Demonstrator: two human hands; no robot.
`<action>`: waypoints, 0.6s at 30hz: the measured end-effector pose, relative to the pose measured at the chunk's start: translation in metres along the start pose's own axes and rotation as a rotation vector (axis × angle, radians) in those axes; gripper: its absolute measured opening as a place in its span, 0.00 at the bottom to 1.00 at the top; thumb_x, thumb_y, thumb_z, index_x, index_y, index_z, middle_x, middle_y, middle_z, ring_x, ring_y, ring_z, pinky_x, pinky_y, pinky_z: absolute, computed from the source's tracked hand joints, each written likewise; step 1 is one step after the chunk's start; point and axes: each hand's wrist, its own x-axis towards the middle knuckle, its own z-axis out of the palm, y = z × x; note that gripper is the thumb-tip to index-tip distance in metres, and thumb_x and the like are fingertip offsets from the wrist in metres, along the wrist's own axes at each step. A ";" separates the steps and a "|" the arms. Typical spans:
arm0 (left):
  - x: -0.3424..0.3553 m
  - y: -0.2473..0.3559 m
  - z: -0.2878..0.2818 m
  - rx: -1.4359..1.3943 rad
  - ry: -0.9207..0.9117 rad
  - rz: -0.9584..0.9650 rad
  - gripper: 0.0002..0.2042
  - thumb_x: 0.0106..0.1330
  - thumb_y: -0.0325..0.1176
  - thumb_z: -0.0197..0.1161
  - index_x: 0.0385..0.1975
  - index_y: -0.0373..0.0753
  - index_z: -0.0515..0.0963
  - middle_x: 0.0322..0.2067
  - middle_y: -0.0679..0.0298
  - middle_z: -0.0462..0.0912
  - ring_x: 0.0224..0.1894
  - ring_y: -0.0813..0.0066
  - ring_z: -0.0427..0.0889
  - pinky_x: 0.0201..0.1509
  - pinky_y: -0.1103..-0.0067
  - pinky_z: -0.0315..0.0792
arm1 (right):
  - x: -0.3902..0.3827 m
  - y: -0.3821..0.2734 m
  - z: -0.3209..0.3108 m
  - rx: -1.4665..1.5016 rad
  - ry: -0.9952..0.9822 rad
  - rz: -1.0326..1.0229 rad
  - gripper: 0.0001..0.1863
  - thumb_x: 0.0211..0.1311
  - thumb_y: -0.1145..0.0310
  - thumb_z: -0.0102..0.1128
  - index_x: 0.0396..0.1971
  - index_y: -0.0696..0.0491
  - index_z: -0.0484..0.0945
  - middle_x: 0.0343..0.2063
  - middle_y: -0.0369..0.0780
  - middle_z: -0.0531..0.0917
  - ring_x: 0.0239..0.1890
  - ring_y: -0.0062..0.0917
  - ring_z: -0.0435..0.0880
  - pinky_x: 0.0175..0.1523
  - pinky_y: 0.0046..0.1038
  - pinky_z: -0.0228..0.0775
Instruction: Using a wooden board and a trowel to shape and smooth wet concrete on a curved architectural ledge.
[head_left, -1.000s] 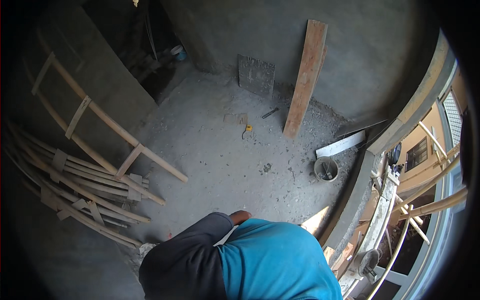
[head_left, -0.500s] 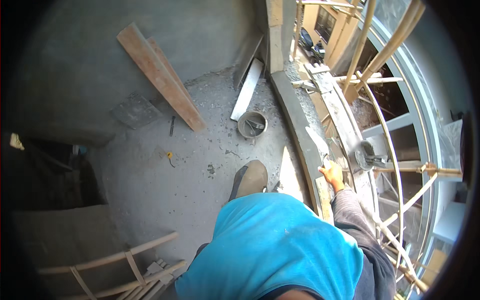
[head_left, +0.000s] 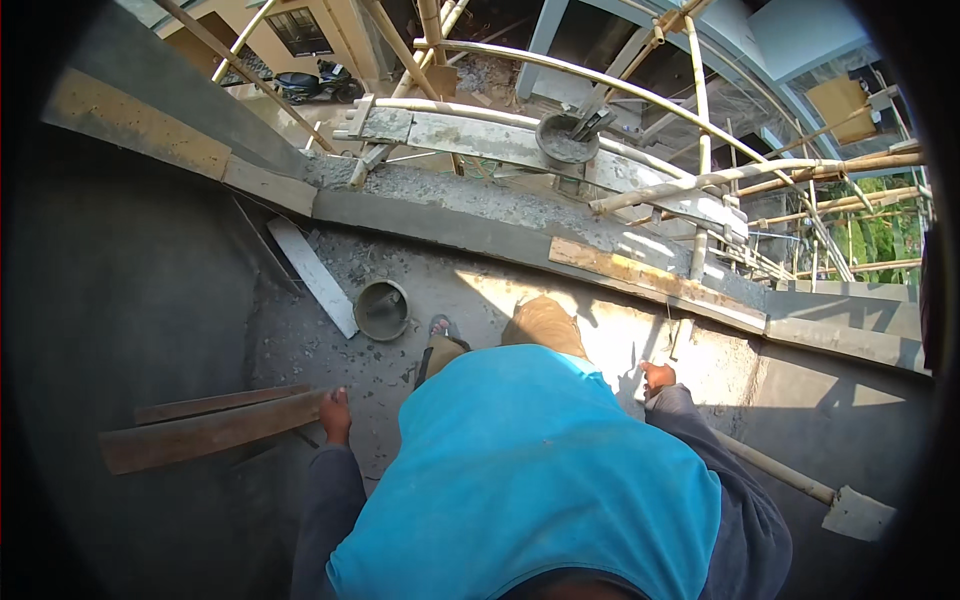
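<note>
My left hand is at the left with its fingers curled. It overlaps the end of a long reddish-brown plank; whether it touches or grips that end I cannot tell. A second, narrower plank lies beside the first. Out to the right, my right hand is closed above the sunlit floor by the low wall. What it holds, if anything, is too small to make out. A thin dark shape, perhaps a shadow, shows just left of it.
A bucket stands on the floor beside a pale board. Ahead runs a low concrete wall with a wooden board along it. Beyond are bamboo poles and another bucket on a scaffold plank. A pole lies right.
My view and body have turned right, so the low wall now lies ahead. My right hand has left the wall's top and is lower, over the floor. My left hand has come into view.
</note>
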 end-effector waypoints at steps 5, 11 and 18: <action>0.074 0.108 0.016 0.029 -0.111 0.099 0.24 0.67 0.44 0.62 0.53 0.29 0.75 0.44 0.51 0.84 0.46 0.60 0.84 0.51 0.69 0.75 | -0.073 0.051 0.022 0.453 -0.127 0.213 0.19 0.56 0.63 0.68 0.45 0.50 0.72 0.27 0.37 0.76 0.18 0.26 0.69 0.22 0.32 0.62; 0.063 0.254 0.106 -0.060 -0.333 0.394 0.22 0.65 0.42 0.65 0.51 0.29 0.77 0.41 0.51 0.85 0.43 0.63 0.85 0.49 0.72 0.76 | -0.056 0.029 0.042 0.647 -0.118 0.159 0.18 0.53 0.62 0.72 0.33 0.52 0.71 0.21 0.37 0.74 0.16 0.25 0.72 0.19 0.30 0.64; 0.011 0.431 0.122 0.061 -0.211 0.638 0.17 0.65 0.39 0.65 0.46 0.31 0.80 0.39 0.52 0.86 0.42 0.67 0.86 0.48 0.74 0.77 | 0.014 -0.009 -0.019 0.490 0.009 -0.036 0.16 0.53 0.61 0.72 0.29 0.55 0.75 0.20 0.36 0.78 0.19 0.25 0.76 0.26 0.31 0.69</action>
